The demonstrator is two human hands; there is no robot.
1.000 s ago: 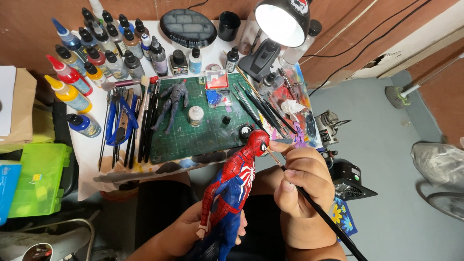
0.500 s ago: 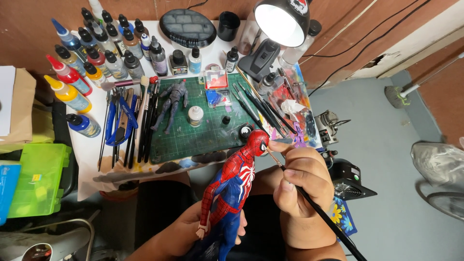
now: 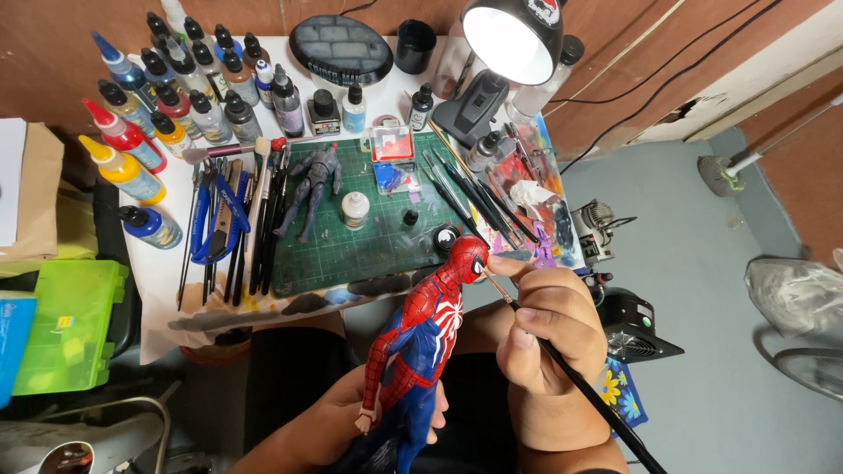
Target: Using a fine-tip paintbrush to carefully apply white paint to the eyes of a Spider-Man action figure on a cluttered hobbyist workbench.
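My left hand grips a red and blue action figure around its legs, holding it tilted with the head toward the desk. My right hand holds a thin black paintbrush like a pen, its tip touching the side of the figure's red head. A grey unpainted figure lies on the green cutting mat beyond my hands.
Several paint bottles stand at the desk's back left. Brushes and blue pliers lie left of the mat. A lit desk lamp stands at the back right. A green box sits at far left, a small compressor on the floor.
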